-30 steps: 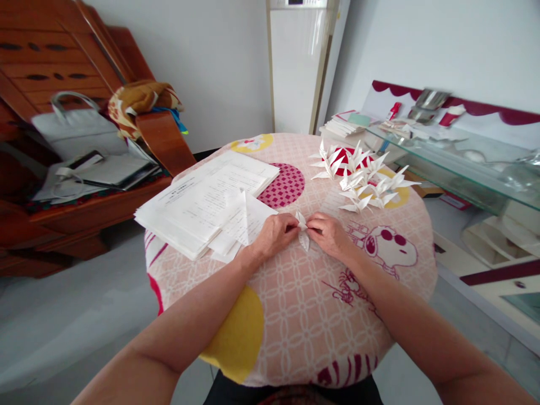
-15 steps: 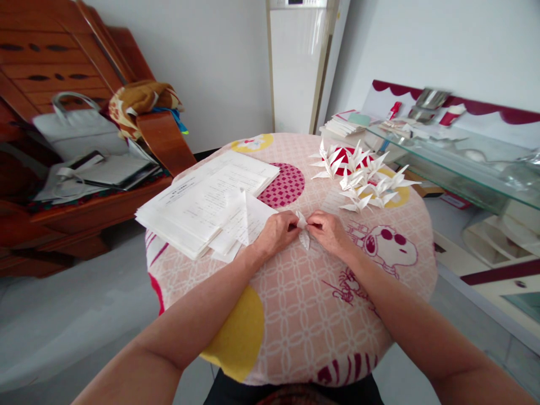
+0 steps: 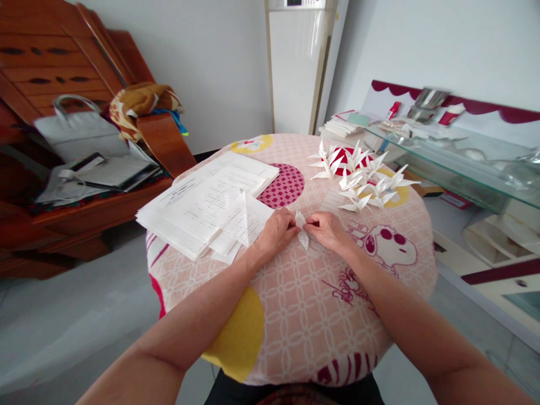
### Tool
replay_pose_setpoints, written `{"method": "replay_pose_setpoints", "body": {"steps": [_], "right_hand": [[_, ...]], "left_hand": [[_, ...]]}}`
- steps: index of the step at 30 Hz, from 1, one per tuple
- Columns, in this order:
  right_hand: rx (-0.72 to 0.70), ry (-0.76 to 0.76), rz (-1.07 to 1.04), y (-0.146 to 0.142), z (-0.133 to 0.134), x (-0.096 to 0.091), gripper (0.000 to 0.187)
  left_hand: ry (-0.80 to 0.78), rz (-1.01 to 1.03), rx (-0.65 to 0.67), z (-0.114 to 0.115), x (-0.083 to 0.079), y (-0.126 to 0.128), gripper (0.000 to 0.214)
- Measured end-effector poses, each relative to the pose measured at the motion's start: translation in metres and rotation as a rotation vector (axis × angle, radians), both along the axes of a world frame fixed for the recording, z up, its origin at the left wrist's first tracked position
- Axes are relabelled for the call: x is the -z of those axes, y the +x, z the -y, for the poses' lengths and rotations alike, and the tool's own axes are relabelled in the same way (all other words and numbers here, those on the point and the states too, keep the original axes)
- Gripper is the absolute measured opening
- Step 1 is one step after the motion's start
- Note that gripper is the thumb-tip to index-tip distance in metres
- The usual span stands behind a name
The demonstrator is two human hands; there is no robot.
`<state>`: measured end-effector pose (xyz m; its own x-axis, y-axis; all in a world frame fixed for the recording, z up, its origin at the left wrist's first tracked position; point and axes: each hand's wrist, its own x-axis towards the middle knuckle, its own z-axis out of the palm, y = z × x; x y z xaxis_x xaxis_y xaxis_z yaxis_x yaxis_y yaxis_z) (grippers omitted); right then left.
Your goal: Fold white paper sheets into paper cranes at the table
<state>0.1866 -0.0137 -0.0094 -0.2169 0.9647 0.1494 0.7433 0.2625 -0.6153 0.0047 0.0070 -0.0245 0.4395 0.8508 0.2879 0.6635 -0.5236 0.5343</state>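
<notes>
A small folded white paper [image 3: 302, 232] with pointed ends is held between my two hands over the table, its tips pointing away from me and toward me. My left hand [image 3: 278, 229] pinches its left side, and my right hand [image 3: 325, 229] pinches its right side. Beyond my right hand stand several white paper cranes [image 3: 356, 179] in a cluster. Left of my left hand lies a stack of printed sheets [image 3: 202, 197]. On its near corner rests a creased square of paper [image 3: 246, 216], partly behind my left hand.
A patterned cloth [image 3: 295, 315] covers the round table. At the right is a glass shelf [image 3: 459, 163] holding cups and other items. To the left, a wooden bench [image 3: 105, 225] carries a grey handbag [image 3: 82, 126] and a folded blanket [image 3: 143, 107]. A tall white cabinet-like appliance [image 3: 295, 67] stands behind.
The folded paper has narrowed between my fingertips and its middle shows more openly. Both hands have shifted only slightly. The cranes and the stack stay where they were.
</notes>
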Motion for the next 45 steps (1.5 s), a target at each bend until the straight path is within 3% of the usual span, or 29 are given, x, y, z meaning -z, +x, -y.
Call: {"method": "replay_pose_setpoints", "body": {"steps": [12,25,34,45], "right_hand": [[0.049,-0.082,0.092,-0.002,-0.003,-0.006,0.020],[0.162,-0.156,0.218,-0.010,-0.004,-0.013,0.022],[0.190,-0.175,0.290,-0.013,-0.002,-0.015,0.025],[0.205,-0.156,0.302,-0.014,-0.002,-0.011,0.024]], "left_hand": [[-0.050,-0.088,0.035,-0.006,-0.008,-0.001,0.021],[-0.095,-0.178,-0.165,0.000,-0.014,0.011,0.022],[0.018,-0.299,-0.220,0.005,-0.009,0.016,0.019],[0.124,-0.318,-0.162,0.004,-0.001,0.016,0.012]]}}
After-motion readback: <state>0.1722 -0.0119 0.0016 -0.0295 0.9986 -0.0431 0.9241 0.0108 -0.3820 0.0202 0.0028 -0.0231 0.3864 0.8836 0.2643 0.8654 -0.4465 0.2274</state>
